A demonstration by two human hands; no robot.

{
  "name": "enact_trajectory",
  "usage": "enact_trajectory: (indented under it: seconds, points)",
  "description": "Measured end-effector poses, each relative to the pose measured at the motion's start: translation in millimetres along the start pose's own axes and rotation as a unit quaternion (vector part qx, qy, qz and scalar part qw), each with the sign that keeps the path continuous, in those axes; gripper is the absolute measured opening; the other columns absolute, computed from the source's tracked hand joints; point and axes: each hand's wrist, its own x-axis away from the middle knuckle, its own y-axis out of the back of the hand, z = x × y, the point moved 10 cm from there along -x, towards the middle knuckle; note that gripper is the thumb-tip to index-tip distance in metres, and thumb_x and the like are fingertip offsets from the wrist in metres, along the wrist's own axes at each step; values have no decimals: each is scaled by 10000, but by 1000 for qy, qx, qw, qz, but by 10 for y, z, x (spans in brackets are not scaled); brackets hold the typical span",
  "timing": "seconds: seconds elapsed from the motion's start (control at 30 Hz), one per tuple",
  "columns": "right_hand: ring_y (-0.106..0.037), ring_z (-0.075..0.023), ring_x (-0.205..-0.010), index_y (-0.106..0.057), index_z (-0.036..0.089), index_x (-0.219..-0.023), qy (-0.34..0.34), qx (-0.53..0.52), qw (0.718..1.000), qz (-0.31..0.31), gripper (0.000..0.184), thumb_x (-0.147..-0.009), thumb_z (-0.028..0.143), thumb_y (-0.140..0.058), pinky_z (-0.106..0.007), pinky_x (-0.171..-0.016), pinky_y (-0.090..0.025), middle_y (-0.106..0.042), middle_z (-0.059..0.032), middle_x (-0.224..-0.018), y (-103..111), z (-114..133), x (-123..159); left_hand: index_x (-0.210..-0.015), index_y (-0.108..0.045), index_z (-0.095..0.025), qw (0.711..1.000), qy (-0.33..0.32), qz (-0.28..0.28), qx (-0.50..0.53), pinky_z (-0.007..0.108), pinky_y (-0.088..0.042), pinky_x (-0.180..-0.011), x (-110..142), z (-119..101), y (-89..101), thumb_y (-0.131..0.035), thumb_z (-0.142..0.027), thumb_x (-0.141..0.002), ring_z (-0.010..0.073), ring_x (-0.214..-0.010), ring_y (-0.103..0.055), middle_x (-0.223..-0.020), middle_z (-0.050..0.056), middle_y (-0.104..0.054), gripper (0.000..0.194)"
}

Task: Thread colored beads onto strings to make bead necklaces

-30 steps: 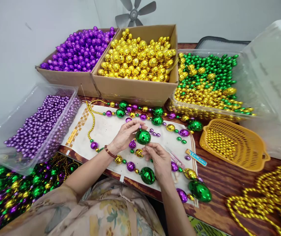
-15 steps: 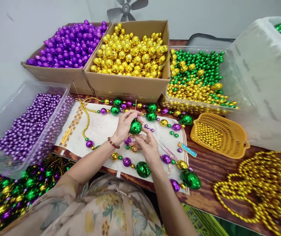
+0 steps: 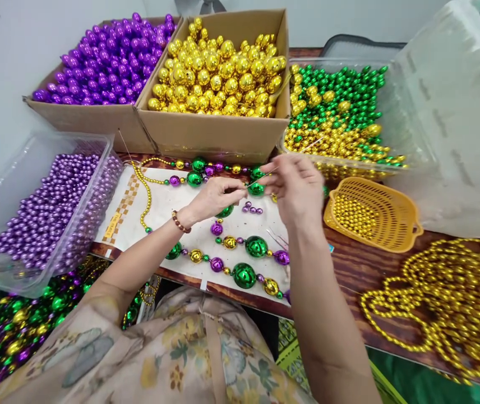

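Cardboard boxes (image 3: pixel 212 134), two, stand beyond two hands (image 3: pixel 212 199), both pinching one thin strand (image 3: pixel 257 179).

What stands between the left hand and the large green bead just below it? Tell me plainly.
Nothing visible. The left hand overlaps the top of the large green bead in this view, and nothing else shows between them; whether they touch cannot be told. The loose purple beads lie to the bead's right.

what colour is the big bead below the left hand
Shiny green; the big bead, partly hidden by the left hand, shows in the head view.
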Motion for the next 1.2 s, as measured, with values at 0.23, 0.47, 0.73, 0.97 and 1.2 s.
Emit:
enact_trajectory:
  seconds: [0.23,0.47,0.73,0.97,1.2]
  points:
    - [-597,-78,-474,-570,212,-832,-82,7,996,32,442,-816,635,-697,-156,-395,-393,-655,25,-685,-196,-378,265,-703,-685,-185,999,16,14,44,234,-367,-573,172,199,-63,-541,-274,-889,106,-578,-514,-633,7,-626,252]
    - [-381,-42,-376,-534,224,-800,-14,-74,997,-25,399,-815,544,-772,-152,-345,-286,-455,98,-521,65,-72,144,-829,-708,-190,991,101,-84,37,256,-449,-674,544,731,1,-574,-298,-899,151,-716,-621,-764,34,-689,186]
    - [-261,-56,-370,-546,247,-786,87,-56,994,-21,282,-912,443,-705,-193,-334,-191,-336,94,-501,55,621,179,-875,-688,-173,958,152,-210,121,267,-439,-840,857,1053,127,-610,-310,-887,169,-880,-603,-903,41,-687,158]
    - [-424,-65,-431,-629,217,-894,35,33,999,-14,212,-928,426,-647,-183,-384,-316,-484,67,-550,-19,321,333,-838,-717,-176,951,203,-233,30,302,-475,-808,1064,1209,338,-615,-296,-854,206,-919,-620,-943,73,-682,158]
    - [-578,-118,-535,-646,211,-1006,-91,49,993,55,262,-862,429,-671,-226,-459,-471,-600,34,-642,-28,-262,570,-1041,-704,-198,950,187,-239,-81,398,-483,-920,1088,1082,651,-591,-290,-869,254,-1058,-621,-1114,98,-682,226]
